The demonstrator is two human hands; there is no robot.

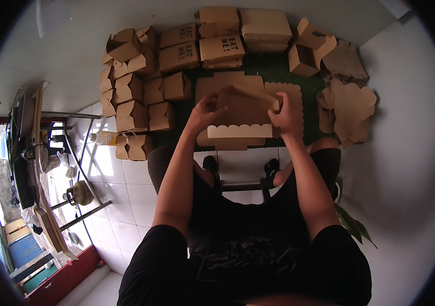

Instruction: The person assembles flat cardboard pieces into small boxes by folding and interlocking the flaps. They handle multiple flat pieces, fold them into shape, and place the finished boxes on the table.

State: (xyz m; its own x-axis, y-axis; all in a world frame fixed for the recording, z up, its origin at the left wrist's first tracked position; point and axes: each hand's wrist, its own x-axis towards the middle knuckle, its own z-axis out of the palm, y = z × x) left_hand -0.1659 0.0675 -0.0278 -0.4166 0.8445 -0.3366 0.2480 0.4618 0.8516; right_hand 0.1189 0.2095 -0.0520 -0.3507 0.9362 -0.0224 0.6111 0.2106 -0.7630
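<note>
A brown cardboard box (245, 109), partly folded, is between my two hands, with a pale scalloped flap along its near edge. My left hand (207, 113) is curled round its left end, thumb on the inside. At the right end, my right hand (284, 118) pinches the folded-up corner between thumb and fingers. Flat cardboard blanks (222, 80) lie beneath the box on the green table surface (258, 64), one with a scalloped edge showing at the right.
Small folded boxes (130, 116) crowd the table's left side. Printed brown packs (179, 56) and a stack of flat blanks (266, 30) stand along the back. An open box (304, 58) and loose cut cardboard (350, 107) are at the right. A bottle (106, 137) stands beside the left boxes.
</note>
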